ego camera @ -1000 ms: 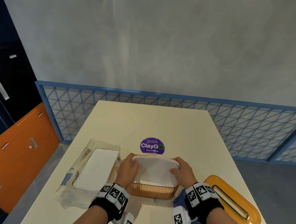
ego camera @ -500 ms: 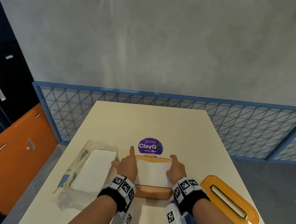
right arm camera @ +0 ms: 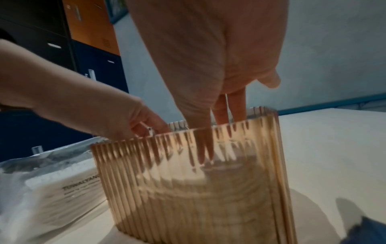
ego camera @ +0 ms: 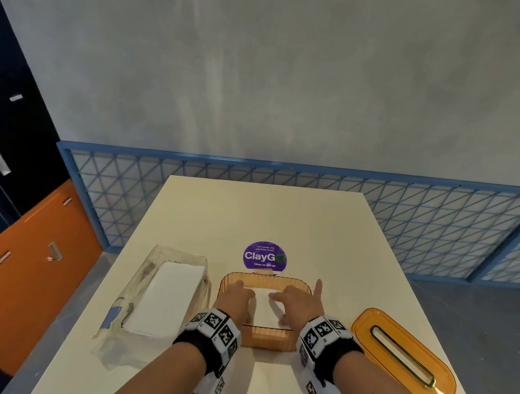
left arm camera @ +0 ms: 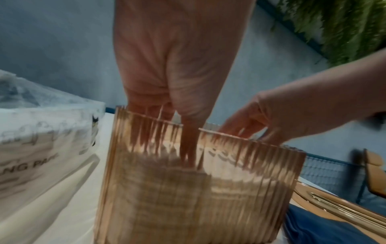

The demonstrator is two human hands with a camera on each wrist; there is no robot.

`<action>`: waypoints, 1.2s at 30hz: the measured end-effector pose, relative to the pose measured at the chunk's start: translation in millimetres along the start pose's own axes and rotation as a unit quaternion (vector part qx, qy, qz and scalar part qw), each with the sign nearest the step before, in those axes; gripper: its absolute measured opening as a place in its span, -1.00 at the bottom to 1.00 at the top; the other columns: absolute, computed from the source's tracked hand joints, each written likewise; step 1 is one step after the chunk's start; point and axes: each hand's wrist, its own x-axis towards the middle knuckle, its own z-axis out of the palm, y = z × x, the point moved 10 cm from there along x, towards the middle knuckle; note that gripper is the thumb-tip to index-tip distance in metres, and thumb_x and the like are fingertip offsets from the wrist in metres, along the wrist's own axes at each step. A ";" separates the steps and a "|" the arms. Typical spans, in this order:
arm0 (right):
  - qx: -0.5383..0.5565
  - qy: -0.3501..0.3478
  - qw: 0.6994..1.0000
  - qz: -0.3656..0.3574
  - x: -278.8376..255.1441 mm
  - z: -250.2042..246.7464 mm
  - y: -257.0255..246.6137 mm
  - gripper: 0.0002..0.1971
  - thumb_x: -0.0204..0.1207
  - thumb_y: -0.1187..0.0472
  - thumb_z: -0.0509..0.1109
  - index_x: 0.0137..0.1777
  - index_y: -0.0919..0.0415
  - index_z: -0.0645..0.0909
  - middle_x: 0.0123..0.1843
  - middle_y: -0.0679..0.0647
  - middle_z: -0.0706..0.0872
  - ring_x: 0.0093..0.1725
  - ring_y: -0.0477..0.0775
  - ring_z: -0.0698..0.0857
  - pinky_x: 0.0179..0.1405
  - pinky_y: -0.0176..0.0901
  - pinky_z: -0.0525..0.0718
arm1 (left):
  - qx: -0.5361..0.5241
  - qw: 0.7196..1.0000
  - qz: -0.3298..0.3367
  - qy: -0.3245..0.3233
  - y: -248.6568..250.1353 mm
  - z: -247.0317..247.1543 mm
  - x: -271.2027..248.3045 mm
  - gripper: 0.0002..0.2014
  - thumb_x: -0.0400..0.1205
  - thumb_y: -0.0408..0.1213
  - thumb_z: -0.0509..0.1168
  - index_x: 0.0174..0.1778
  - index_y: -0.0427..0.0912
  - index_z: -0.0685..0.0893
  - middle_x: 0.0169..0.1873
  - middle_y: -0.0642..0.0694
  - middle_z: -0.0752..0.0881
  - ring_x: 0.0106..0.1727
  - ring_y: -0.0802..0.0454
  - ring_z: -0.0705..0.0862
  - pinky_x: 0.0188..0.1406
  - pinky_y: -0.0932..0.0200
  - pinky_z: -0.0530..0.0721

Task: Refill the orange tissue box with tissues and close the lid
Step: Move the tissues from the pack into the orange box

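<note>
So the cream tabletop (ego camera: pixel 282 218) is where everything sits, and the biggest thing on it is the plastic refill pack (ego camera: pixel 160 298) off to my left, with a white stack inside it. On my right lies the orange lid (ego camera: pixel 405 358), flat, slot up, well apart from the box so it stays out of the way while I load. Dead center, just in front of the purple ClayGo sticker (ego camera: pixel 264 256), is the orange tissue box (ego camera: pixel 267 339) with no lid on it, and the tissues (ego camera: pixel 262 308) are down inside it. Both hands are in there: my left hand (ego camera: pixel 236 299) and my right hand (ego camera: pixel 297 302) have straight, loose fingers pushing down on the stack, no grip on anything, I reckon just to seat it flat so the lid can go on. The head view only shows the white top of the stack between my hands; the wrist views look through the ribbed wall (right arm camera: pixel 188 189) and show the layered stack only partway up the box, with fingertips (left arm camera: pixel 188 158) resting on top. Both are pretty blurry though.
</note>
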 end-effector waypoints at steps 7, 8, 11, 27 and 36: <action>0.088 -0.100 0.990 0.053 9.7 29.2 12.4 -0.63 0.68 0.02 0.13 0.46 -0.17 0.44 0.44 -0.03 0.59 0.53 0.11 0.41 0.52 0.57 -0.28 | 0.093 0.991 -0.004 -0.101 0.7 6.7 -0.1 -0.56 0.65 -0.29 0.28 0.47 -0.24 0.49 0.44 -0.23 0.50 0.48 -0.16 0.47 0.50 0.06 0.44; 0.089 -0.099 0.990 0.054 9.5 27.9 12.0 -0.64 0.68 0.01 0.12 0.45 -0.16 0.46 0.43 -0.03 0.61 0.52 0.10 0.43 0.53 0.56 -0.28 | 0.096 0.990 -0.002 -0.107 2.5 6.4 0.2 -0.57 0.66 -0.29 0.27 0.46 -0.27 0.50 0.44 -0.22 0.52 0.47 -0.16 0.49 0.50 0.05 0.45; 0.093 -0.097 0.989 0.056 7.4 25.2 11.4 -0.64 0.67 0.00 0.12 0.44 -0.17 0.46 0.39 -0.06 0.64 0.51 0.04 0.44 0.54 0.54 -0.30 | 0.089 0.991 0.008 -0.100 4.2 3.4 -2.7 -0.59 0.67 -0.31 0.24 0.46 -0.28 0.49 0.47 -0.22 0.50 0.49 -0.15 0.47 0.51 0.07 0.42; 0.278 0.031 0.958 0.059 0.2 9.0 52.7 -0.43 0.68 0.38 0.03 0.66 0.12 -0.02 0.56 0.23 0.40 0.51 0.19 0.45 0.45 -0.18 0.40 | -0.049 0.958 -0.270 0.084 -149.0 -16.7 -36.4 -0.42 0.65 0.11 0.14 0.48 -0.20 0.31 0.47 -0.19 0.32 0.52 -0.16 0.31 0.42 -0.05 0.42; 0.294 0.050 0.951 0.079 9.1 4.3 66.8 -0.46 0.67 0.41 0.03 0.64 0.11 0.14 0.49 0.21 0.51 0.44 0.17 0.52 0.36 -0.29 0.43 | -0.012 0.953 -0.282 0.113 -146.3 -16.6 -39.4 -0.57 0.71 0.05 0.01 0.38 -0.14 0.41 0.40 -0.12 0.39 0.44 -0.10 0.37 0.34 -0.03 0.46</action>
